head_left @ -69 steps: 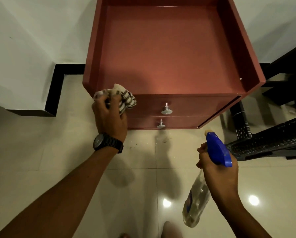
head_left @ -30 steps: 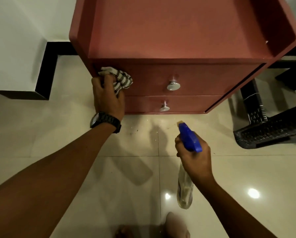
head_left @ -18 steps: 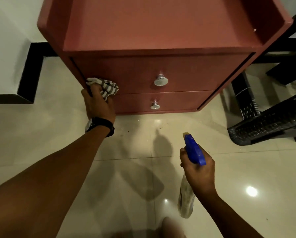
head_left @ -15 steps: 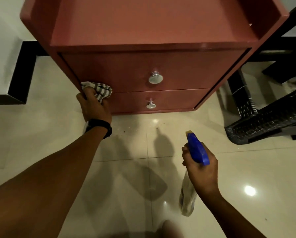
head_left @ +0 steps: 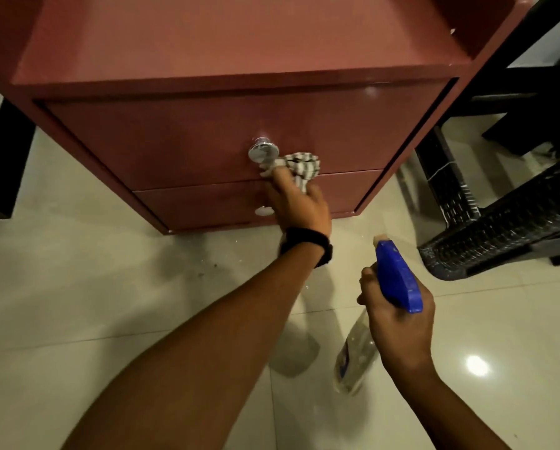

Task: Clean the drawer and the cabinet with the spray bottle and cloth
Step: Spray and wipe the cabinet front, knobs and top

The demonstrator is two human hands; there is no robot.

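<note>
Striped cloth [head_left: 301, 168] bunched in left hand [head_left: 296, 203], fingers curled round it, pressed just right of upper drawer knob [head_left: 263, 152]. Soft, light. Right hand [head_left: 398, 323] wrapped round spray bottle [head_left: 397, 280] neck, below-right; probably slippery.

A reddish-brown cabinet [head_left: 207, 43] with a smooth, faintly glossy painted finish. Its drawer [head_left: 174, 141] has a shiny metal knob [head_left: 263, 153]. A striped woven cloth [head_left: 303, 168]. A clear plastic spray bottle [head_left: 356, 358] with a blue plastic head. Glossy pale floor tiles [head_left: 77, 303] reflecting light.
</note>
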